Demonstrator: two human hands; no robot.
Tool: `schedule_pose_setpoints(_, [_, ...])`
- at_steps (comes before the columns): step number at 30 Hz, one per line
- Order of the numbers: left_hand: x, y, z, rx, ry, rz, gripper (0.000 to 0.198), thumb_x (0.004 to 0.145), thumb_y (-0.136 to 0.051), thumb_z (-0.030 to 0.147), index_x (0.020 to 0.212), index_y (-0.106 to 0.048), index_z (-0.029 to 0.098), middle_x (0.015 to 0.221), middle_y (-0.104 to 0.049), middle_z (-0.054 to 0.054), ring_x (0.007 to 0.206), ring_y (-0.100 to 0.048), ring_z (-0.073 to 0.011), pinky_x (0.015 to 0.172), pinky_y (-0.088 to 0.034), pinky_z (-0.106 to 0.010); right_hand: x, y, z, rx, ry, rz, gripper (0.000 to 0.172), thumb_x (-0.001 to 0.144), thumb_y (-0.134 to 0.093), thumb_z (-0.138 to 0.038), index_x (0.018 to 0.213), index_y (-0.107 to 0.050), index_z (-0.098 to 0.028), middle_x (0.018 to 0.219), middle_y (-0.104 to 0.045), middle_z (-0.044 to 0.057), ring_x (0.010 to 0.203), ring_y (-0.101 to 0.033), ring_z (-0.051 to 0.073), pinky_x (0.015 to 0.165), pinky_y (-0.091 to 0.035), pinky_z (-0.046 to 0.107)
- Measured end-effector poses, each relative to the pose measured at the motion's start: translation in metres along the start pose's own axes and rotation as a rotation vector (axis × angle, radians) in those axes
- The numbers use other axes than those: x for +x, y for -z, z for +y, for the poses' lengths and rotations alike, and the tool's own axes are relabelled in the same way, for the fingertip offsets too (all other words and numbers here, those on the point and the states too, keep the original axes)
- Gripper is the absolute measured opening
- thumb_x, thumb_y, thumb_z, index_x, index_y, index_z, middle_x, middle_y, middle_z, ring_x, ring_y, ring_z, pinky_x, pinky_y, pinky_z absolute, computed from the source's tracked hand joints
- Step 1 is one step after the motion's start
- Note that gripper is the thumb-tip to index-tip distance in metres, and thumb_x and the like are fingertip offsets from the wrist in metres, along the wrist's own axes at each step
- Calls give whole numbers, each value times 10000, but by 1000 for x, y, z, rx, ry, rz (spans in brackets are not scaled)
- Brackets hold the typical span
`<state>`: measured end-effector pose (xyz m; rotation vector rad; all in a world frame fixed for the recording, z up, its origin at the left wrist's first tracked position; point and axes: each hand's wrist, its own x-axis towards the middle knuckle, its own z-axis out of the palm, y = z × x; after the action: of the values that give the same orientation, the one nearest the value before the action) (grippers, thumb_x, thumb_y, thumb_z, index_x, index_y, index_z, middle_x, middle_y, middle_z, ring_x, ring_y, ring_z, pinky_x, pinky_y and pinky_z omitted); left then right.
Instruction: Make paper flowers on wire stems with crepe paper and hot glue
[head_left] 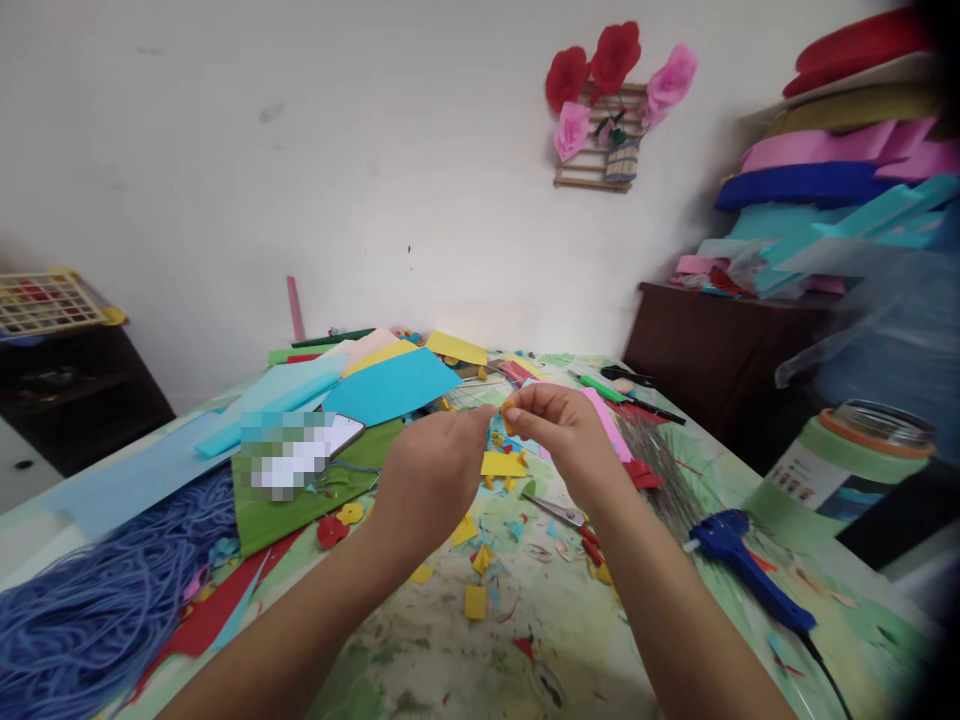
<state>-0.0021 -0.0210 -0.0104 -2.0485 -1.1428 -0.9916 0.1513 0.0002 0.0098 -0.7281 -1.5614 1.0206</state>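
Observation:
Both hands are raised over the middle of the table, fingertips meeting. My left hand (431, 475) is closed in a pinch, and my right hand (562, 430) pinches the same small yellow foam piece (508, 412) from the other side. Only a sliver of the piece shows between the fingers. Below the hands lie a yellow foam square (502, 464) and several small yellow and blue scraps. A pair of scissors (556, 510) rests on the table just under my right wrist.
Coloured foam sheets (390, 385) are piled at the far side, with a phone (341, 437) on a green sheet. Blue cord (105, 600) is heaped at left. A blue glue gun (739, 560), a jar (847, 465) and a bundle of thin wires (660, 465) are at right.

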Motion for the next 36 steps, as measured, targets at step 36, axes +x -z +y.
schedule_pose_setpoints(36, [-1,-4,-5,-14,-91,98,251,860,-421,137,1007,-624,122,697,-668,-75,683,-614,-182,612,-437,-281,1,-7,7,-56,59,66,158,730,-592,-281,630,-572,-161,546,-486,-37,522,-417,80,516,-334,229])
